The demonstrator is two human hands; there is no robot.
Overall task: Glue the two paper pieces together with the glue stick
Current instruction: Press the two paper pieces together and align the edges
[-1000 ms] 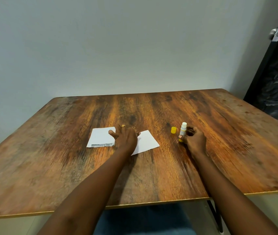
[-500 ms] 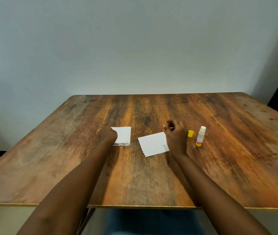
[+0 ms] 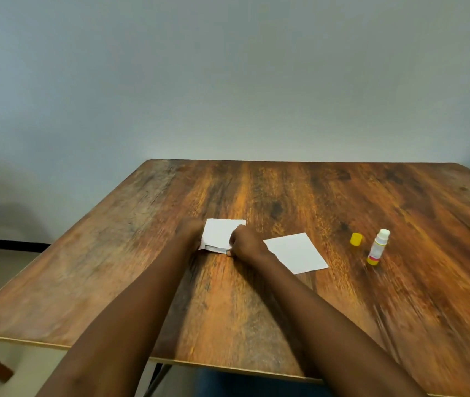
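Note:
Two white paper pieces lie on the wooden table (image 3: 285, 310). The left paper piece (image 3: 219, 232) has both hands at it: my left hand (image 3: 189, 232) holds its left edge and my right hand (image 3: 245, 243) pinches its near right corner. The right paper piece (image 3: 295, 253) lies flat and untouched just right of my right hand. Further right the glue stick (image 3: 377, 247) stands upright, uncapped, with its yellow cap (image 3: 355, 239) on the table to its left. Neither hand touches the glue stick.
A plain grey-white wall (image 3: 228, 81) rises behind the table's far edge. The table's left edge (image 3: 65, 239) drops to a pale floor, and the near edge (image 3: 228, 368) runs under my forearms.
My right hand let go of the glue stick and crossed left to the left paper piece. My left hand shifted to that paper's left edge. The view panned left.

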